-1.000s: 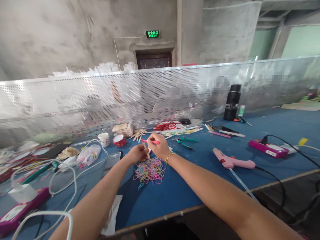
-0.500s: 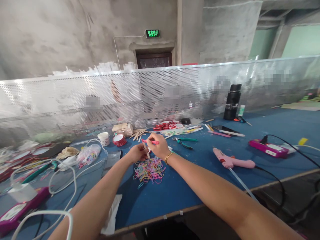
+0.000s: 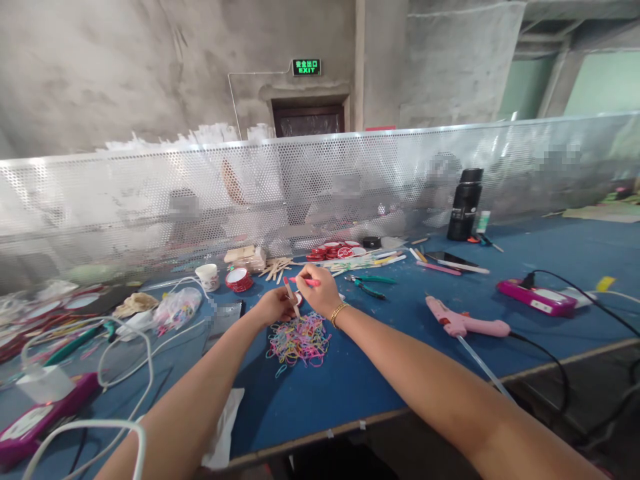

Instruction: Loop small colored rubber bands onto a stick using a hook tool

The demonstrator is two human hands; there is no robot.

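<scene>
Left hand [image 3: 274,308] pinches wooden stick [image 3: 291,292], red-tipped, tilted, at far side of coloured loop pile [image 3: 299,343]. Right hand [image 3: 321,293] grips red marker [image 3: 311,283], end toward stick. Likely colouring step; next stroke calls for steady pinch.

The wall sign [image 3: 307,67] reads, in green — "安全出口" over "EXIT".

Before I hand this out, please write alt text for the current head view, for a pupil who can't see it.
A person's left hand holds a reddish-tipped flat stick and the right hand a red pen close to it, by a pile of colourful loops on a blue table. A pink glue gun lies to the right; a perforated screen stands behind.
</scene>
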